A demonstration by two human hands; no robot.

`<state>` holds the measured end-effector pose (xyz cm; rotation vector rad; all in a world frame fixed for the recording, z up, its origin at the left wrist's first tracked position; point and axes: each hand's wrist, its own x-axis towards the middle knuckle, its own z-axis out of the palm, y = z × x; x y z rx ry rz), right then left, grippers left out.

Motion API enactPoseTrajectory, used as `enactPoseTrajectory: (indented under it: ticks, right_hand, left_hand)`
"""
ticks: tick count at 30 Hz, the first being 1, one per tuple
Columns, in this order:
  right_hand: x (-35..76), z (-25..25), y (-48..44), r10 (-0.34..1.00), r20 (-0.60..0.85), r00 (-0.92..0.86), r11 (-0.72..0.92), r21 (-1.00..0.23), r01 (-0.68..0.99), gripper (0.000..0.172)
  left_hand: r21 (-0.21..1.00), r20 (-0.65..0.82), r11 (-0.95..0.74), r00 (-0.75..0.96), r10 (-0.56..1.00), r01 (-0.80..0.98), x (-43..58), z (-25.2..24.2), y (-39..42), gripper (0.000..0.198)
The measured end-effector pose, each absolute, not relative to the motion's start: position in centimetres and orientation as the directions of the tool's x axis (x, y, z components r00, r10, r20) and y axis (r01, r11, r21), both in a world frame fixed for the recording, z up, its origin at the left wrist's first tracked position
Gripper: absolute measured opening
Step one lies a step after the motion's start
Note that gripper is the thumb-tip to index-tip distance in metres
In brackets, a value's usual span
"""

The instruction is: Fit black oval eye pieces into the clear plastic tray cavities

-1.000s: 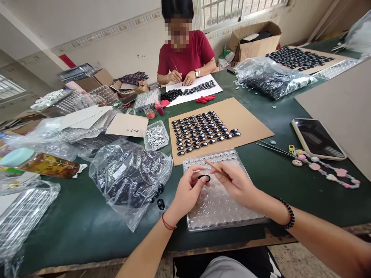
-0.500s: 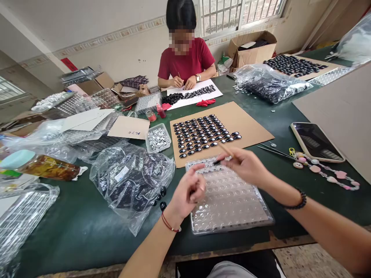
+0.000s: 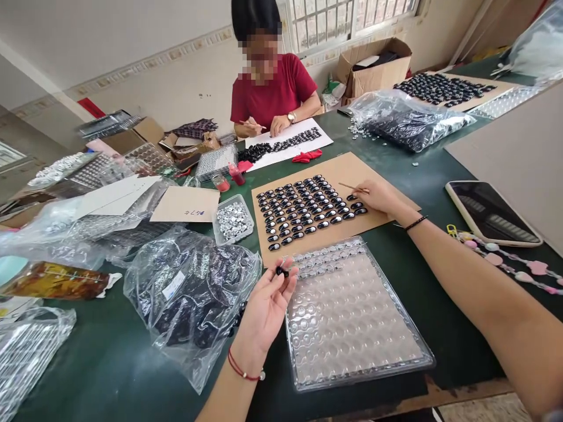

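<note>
My left hand (image 3: 266, 299) is closed at the fingertips on a small glossy black oval piece (image 3: 282, 271), beside the upper left corner of a clear plastic tray (image 3: 356, 316) with rows of round pockets. My right hand (image 3: 379, 198) grips a thin wooden stick (image 3: 352, 187), pointing left. Its fingertips are at a black piece (image 3: 351, 197) on the brown cardboard sheet (image 3: 387, 190); whether they still touch it I cannot tell. Rows of black oval pieces with silvery centres (image 3: 303, 208) lie on that sheet. Small round silvery parts show in the tray's top rows.
A plastic bag of black pieces (image 3: 189, 293) lies left of my left hand. Beyond it stands a small box of silvery discs (image 3: 233, 220). A phone (image 3: 492, 212) and a beaded strap (image 3: 505, 261) lie right. Across the table a person in a red shirt (image 3: 275, 88) works.
My right hand has moved from over the tray up to the cardboard's right side, still with the stick. My left hand has turned palm up and now holds a black piece. The view has shifted slightly.
</note>
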<state>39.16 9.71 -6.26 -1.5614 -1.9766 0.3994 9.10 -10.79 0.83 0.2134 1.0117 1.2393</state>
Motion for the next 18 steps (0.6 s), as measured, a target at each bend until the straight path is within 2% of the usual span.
enactPoseTrajectory:
  ticks: [5,9,13,16,18]
  right_hand:
    - [39.3,-6.2,9.6,0.954,0.243,-0.178,0.291,-0.587,0.756,0.021]
    - [39.6,-6.2,9.5,0.960,0.264,-0.097,0.250,-0.645,0.722,0.021]
    - [38.9,-5.0,8.4,0.952,0.305,0.037,0.204,-0.717,0.667,0.036]
    - [36.6,-3.5,5.7,0.931,0.344,0.121,0.253,-0.849,0.463,0.050]
    - [34.7,-2.8,3.0,0.940,0.320,0.118,0.285,-0.927,0.244,0.050]
  left_hand:
    - [0.651,-0.528,0.408,0.004,0.849,-0.640,8.8,0.4,-10.7,0.028]
    - [0.648,-0.483,0.367,0.012,0.875,-0.667,8.7,0.5,-10.8,0.023]
    - [0.599,-0.436,0.354,0.078,0.896,-0.718,8.7,0.6,-10.9,0.018]
    - [0.603,-0.405,0.340,0.091,0.910,-0.721,8.8,0.6,-11.0,0.007]
    - [0.625,-0.382,0.331,0.092,0.920,-0.707,8.9,0.5,-11.2,0.015]
